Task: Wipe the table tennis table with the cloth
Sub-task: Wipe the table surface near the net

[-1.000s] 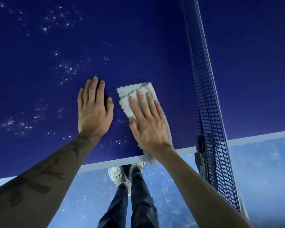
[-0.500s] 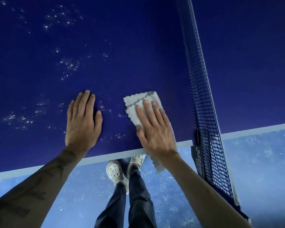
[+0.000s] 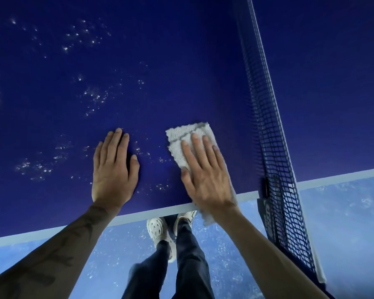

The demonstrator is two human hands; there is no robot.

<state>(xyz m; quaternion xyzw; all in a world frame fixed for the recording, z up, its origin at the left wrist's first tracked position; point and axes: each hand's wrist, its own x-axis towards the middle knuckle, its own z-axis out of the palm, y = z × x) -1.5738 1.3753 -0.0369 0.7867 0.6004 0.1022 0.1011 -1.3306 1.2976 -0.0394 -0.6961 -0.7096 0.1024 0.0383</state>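
So, pale cloth (image 3: pixel 185 138) lies flat on dark blue surface (image 3: pixel 160 72) by its near edge, one end hanging over. Right hand (image 3: pixel 205 175) presses it w/ straight fingers, gripping nothing. Left hand (image 3: pixel 113 169) flat on surface just beside, fingers straight too. White specks (image 3: pixel 93 98) further left, net (image 3: pixel 268 126) to the right.

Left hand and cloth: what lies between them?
In the head view, only blue tabletop dotted with white specks separates the left hand from the cloth.

Nubbly terry cloth (image 3: pixel 181 140) — matt, speckled table (image 3: pixel 160 72)
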